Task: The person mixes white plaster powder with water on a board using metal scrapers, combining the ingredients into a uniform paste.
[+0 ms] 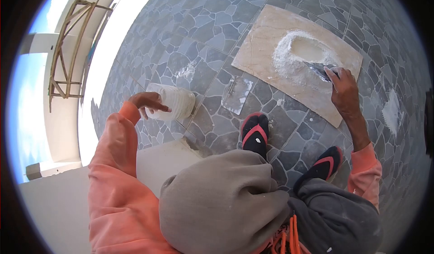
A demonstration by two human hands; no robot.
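My right hand (345,91) is wrapped round a putty knife (320,70), whose grey blade reaches into the near edge of a white powder mound (287,50). A hollow in the mound holds a pool of whitish liquid (307,49). The mound lies on a beige board (253,50) set flat on the floor. At the left, my left hand (151,103) hangs over a whitish translucent plastic bucket (183,102), fingers loosely stretched and apart, with nothing seen in them.
A flat plate (237,94) smeared with white lies on the stone-patterned floor (199,23) between bucket and board. White powder (391,111) is spilled right of the board. My sandalled feet (255,134) stand close in front. A wooden frame (68,50) rises at far left.
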